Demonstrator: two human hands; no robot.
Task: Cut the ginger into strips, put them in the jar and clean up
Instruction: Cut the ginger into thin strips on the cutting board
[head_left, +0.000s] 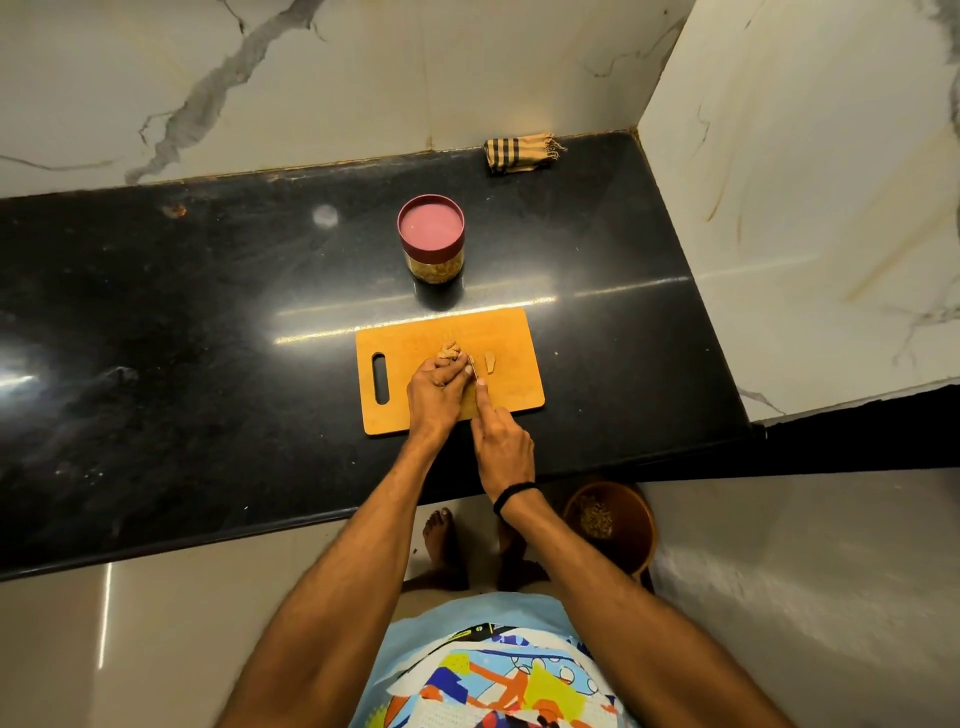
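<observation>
An orange wooden cutting board (509, 332) lies on the black countertop. My left hand (435, 392) presses down on a knobbly piece of ginger (450, 352) near the board's middle. My right hand (501, 441) grips a knife (471, 370), forefinger stretched along its back, with the blade set against the ginger just right of my left fingers. A cut ginger slice (490, 361) rests on the board to the right of the blade. Behind the board stands a jar (431, 240) with a dark red lid on it and yellowish contents showing through its side.
A folded striped cloth (519, 153) lies at the back of the black countertop (182, 338) against the marble wall. A marble side wall (810, 208) bounds the counter on the right. On the floor below the counter edge stands a brown bin (613, 525) beside my bare feet.
</observation>
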